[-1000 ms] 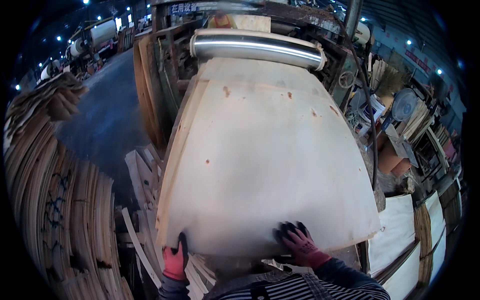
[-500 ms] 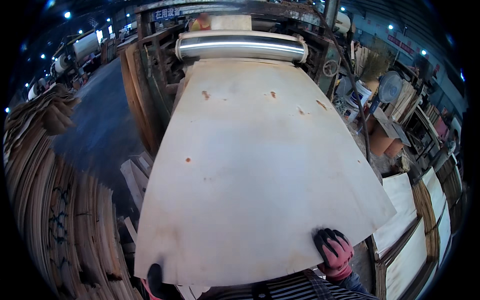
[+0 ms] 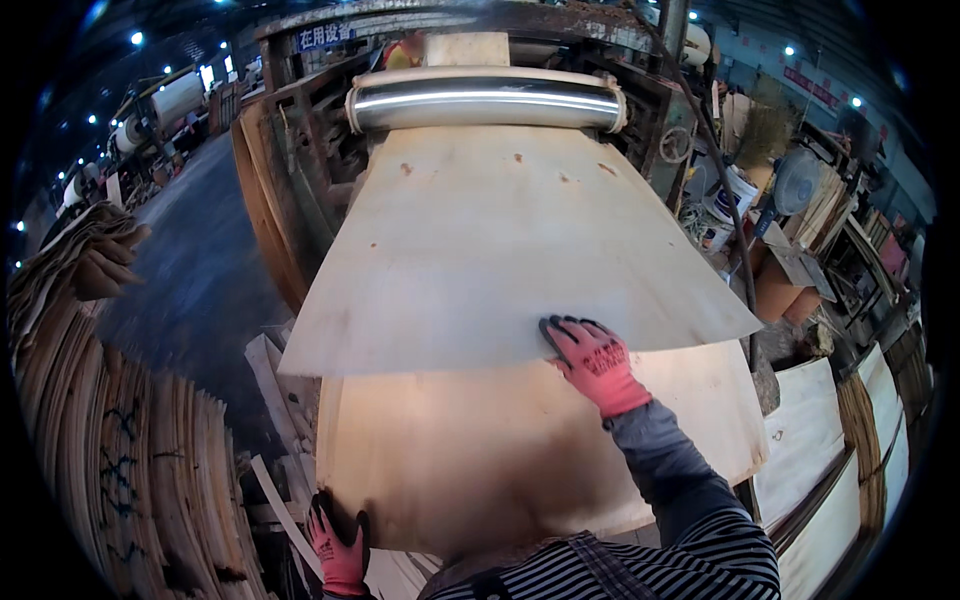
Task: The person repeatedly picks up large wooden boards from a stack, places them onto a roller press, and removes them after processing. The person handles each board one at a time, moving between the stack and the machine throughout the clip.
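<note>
A wide pale wood veneer sheet (image 3: 480, 260) with small brown knots slants away from me, its far end at a shiny metal roller (image 3: 490, 100). My right hand (image 3: 595, 365), in a pink glove with black fingertips, rests on this sheet by its near edge, fingers stretched out. Below lies another veneer sheet (image 3: 430, 430), warmer in tone and shaded by my body. By its near left corner is my left hand (image 3: 342, 548), gloved alike, with thumb and fingers apart and holding nothing that I can see.
Bundled veneer (image 3: 160, 480) stands along the left. Broken wood strips (image 3: 275, 385) lie beside the near sheets. On the right are stacked pale sheets (image 3: 800, 430), a fan (image 3: 795, 185) and a white bucket (image 3: 735, 190). The roller sits in a rusty machine frame (image 3: 300, 150).
The upper sheet has moved away from me into the roller, uncovering the sheet below. My right hand has reached forward with it. My left hand has come off its near left corner.
</note>
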A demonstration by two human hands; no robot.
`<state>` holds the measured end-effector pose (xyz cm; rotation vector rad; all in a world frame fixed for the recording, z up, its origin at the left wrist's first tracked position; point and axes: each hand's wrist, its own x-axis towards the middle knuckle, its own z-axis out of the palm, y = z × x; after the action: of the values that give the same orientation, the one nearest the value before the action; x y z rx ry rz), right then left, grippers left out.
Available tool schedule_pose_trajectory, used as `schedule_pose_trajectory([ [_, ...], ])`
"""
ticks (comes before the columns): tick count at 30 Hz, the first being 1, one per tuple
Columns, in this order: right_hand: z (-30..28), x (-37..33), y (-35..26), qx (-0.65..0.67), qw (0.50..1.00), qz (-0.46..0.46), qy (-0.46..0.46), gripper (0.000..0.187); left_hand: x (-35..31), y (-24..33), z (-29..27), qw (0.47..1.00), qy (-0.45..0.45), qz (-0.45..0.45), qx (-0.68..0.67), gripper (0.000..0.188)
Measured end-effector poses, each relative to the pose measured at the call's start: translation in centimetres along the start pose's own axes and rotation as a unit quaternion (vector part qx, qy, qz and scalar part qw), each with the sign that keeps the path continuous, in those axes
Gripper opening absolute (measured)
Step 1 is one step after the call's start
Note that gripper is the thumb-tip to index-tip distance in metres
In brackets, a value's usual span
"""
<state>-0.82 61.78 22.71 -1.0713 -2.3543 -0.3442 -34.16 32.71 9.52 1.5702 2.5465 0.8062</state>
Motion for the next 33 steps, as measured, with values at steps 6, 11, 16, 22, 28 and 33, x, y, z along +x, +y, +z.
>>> schedule_pose_trajectory([
  [6, 10.3, 5.9, 5.8, -0.016, 0.995, 0.087, -0.051, 0.053, 1.0, 0.6, -0.8, 0.998, -0.025, -0.029, -0.048, 0.066],
  [11, 8.2, 3.9, -0.1, 0.019, 0.998, 0.017, -0.058, 0.063, 1.9, -4.3, 0.6, 0.961, -0.126, -0.061, -0.237, 0.056],
  [16, 2.5, -5.3, -5.0, 0.114, 0.978, -0.030, -0.173, 0.069, 1.7, -5.0, 0.1, 0.984, -0.087, -0.011, -0.152, 0.051],
  [22, -4.3, -14.5, -7.7, 0.135, 0.952, 0.009, -0.275, 0.082, 2.7, 2.7, -6.9, 0.983, -0.043, 0.030, -0.178, 0.040],
  [28, -7.4, -22.2, -9.6, 0.087, 0.974, 0.087, -0.189, 0.085, 5.3, 9.5, -14.6, 0.810, -0.066, -0.105, -0.573, 0.036],
  [33, -13.7, -22.0, -11.0, 0.014, 0.992, 0.124, 0.017, 0.054, 2.5, 7.8, -15.9, 0.852, 0.213, 0.104, -0.466, 0.035],
])
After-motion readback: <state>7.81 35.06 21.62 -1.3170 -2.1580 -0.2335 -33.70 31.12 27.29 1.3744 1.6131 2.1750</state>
